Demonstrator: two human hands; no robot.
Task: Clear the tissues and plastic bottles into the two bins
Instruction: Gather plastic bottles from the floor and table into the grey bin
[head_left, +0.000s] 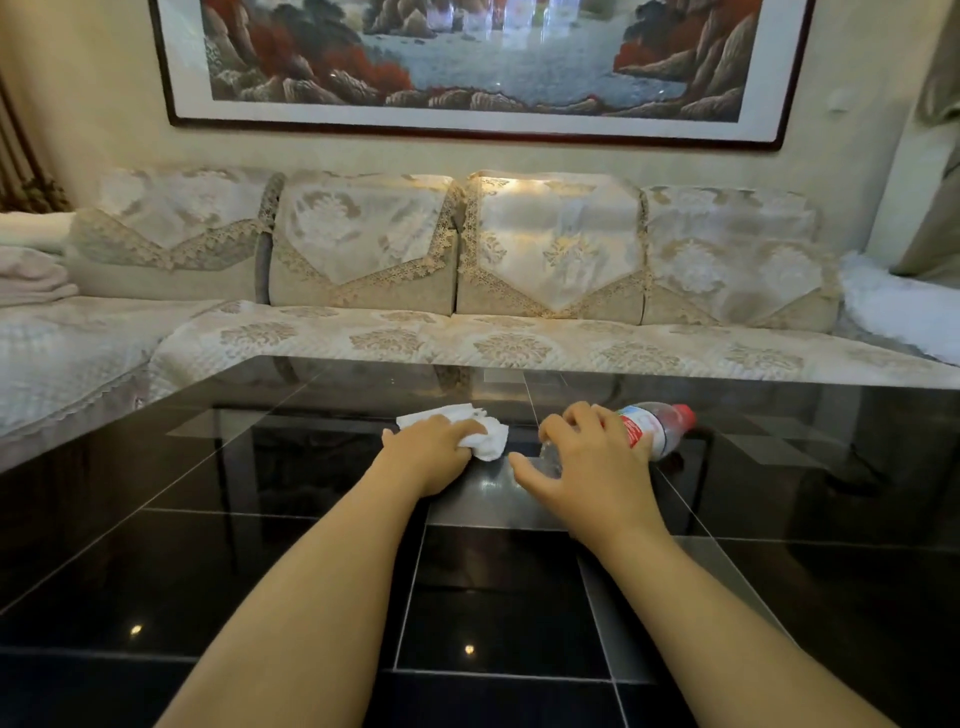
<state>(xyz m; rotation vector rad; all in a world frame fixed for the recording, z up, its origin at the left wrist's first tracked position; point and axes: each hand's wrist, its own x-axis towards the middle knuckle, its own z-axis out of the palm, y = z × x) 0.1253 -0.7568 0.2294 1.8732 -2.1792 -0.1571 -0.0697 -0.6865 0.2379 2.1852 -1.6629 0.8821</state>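
Near the middle of the frame, the left hand (434, 447) lies knuckles-up on a crumpled white tissue (480, 434), its fingers curled into the soft, wrinkled paper and gripping it against the desk (208, 545). The tissue's loose flat corner sticks out toward the upper left of the hand, and a bunched fold bulges at the right of the fingers.

Just right of it, the right hand (587, 462) arches over a clear plastic bottle (652, 428) that lies on its side on the desk. The fingers curl round the bottle's lower body, while the thumb is spread out to the left. The bottle is a thin, see-through cylinder with a red-and-white label band and a red cap pointing to the right of the frame.

The desk is a glossy black glass top, smooth and mirror-like, showing tile lines and small light spots.

Behind it, across the middle of the frame, stands a sofa (467, 270) covered in cream quilted fabric with lace-edged damask panels. Above it hangs a dark-framed landscape painting (467, 57).
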